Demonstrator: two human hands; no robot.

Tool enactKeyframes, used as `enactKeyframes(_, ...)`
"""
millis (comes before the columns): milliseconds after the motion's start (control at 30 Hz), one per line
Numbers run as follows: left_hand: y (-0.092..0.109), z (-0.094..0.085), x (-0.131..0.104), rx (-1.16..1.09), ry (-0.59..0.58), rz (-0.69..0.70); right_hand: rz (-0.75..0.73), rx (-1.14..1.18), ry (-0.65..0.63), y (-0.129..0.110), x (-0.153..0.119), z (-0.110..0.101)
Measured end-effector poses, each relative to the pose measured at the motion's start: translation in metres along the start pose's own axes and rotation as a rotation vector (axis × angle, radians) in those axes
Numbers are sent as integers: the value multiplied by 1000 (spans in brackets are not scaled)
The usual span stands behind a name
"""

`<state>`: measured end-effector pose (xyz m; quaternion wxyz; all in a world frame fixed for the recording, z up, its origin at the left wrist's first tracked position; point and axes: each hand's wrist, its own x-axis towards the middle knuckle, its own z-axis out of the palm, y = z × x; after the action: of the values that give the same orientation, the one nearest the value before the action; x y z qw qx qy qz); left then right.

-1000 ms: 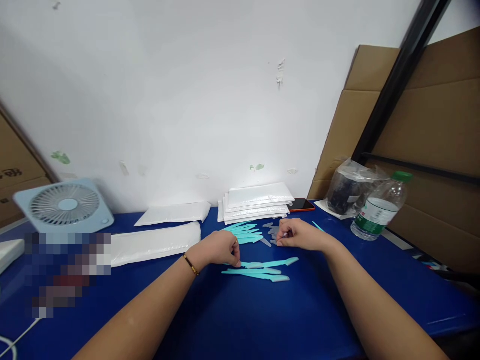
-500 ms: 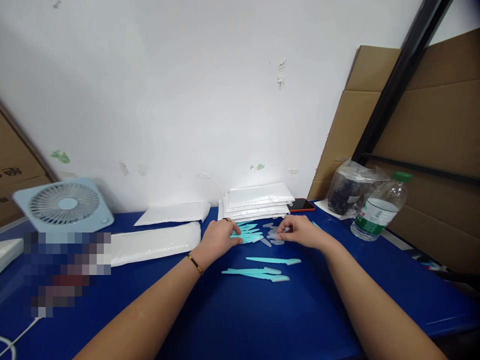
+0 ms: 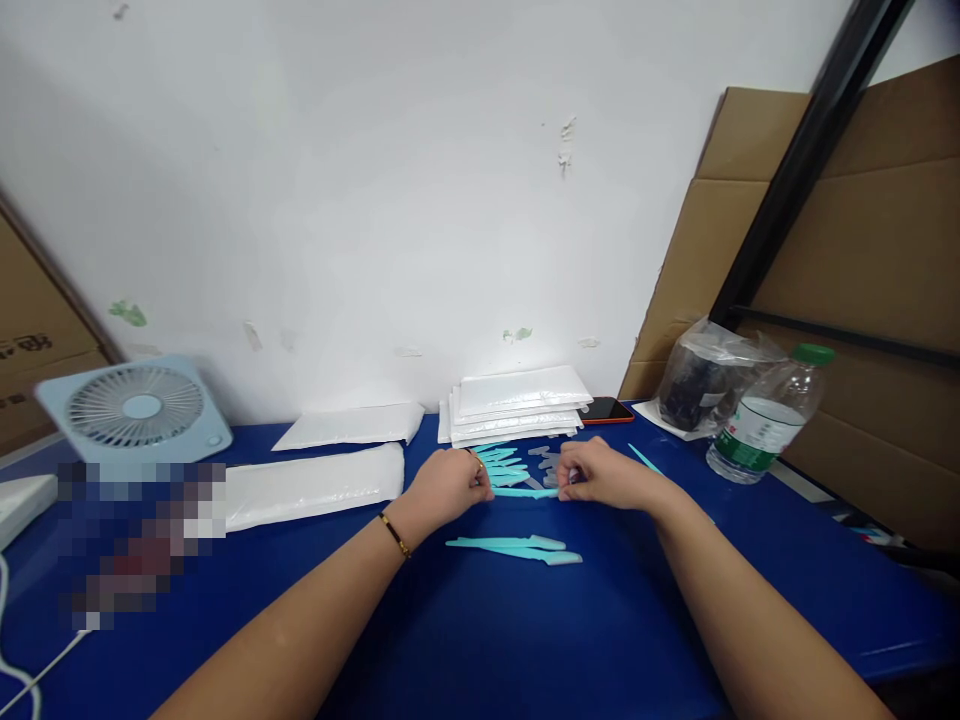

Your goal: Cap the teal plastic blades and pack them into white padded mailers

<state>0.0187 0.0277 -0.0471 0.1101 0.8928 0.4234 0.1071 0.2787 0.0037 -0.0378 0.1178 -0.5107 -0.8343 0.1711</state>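
Observation:
My left hand (image 3: 452,482) is closed, pinching the handle end of a turquoise eyebrow razor (image 3: 521,492). My right hand (image 3: 600,474) is closed at the razor's blade end; a small pale clear piece, seemingly a blade cover, shows faintly between its fingers. Behind the held razor are a fanned pile of turquoise razors (image 3: 499,462) and a heap of clear plastic blade covers (image 3: 546,462). Nearer to me, two razors (image 3: 517,549) lie crossed on the blue table (image 3: 495,640). Another razor (image 3: 643,458) lies at the right, partly hidden by my right forearm.
Behind the razors a stack of white packets (image 3: 517,395) stands by the wall, beside a phone (image 3: 609,410). More white packets (image 3: 319,490) lie left. A fan (image 3: 141,408) is far left. A plastic bottle (image 3: 761,425) and a bagged dark container (image 3: 690,385) stand right.
The single razor that lay in front of the pile is now lifted between my hands. My left hand has left the razor pile, and my right hand has come forward from the clear covers.

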Motion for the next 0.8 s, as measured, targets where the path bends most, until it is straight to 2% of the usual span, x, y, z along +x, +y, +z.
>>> enactKeyframes(100,-6,-8,-1,49,44,-95,104,5,151,11,1,-3)
enactKeyframes(167,-1,-10,-3,15,37,-86,111,47,155,14,0,-5)
enactKeyframes(267,14,-8,-9,-94,-101,-4,34,135,54,8,-2,-4)
enactKeyframes(367,27,-4,-13,-151,-279,-3,-59,168,-75,-4,-3,0)
enactKeyframes(433,30,-2,-13,-151,-300,-40,-115,168,-161,-12,-2,4)
enactKeyframes(500,29,0,-10,-134,-250,-76,-161,171,-221,-18,0,9)
enactKeyframes(567,25,0,-7,-120,-187,-98,-189,163,-213,-19,2,11)
enactKeyframes(667,14,-1,-3,-69,-85,-102,-165,108,-90,-12,4,10)
enactKeyframes(800,6,-3,-3,24,64,-150,27,51,102,6,4,2)
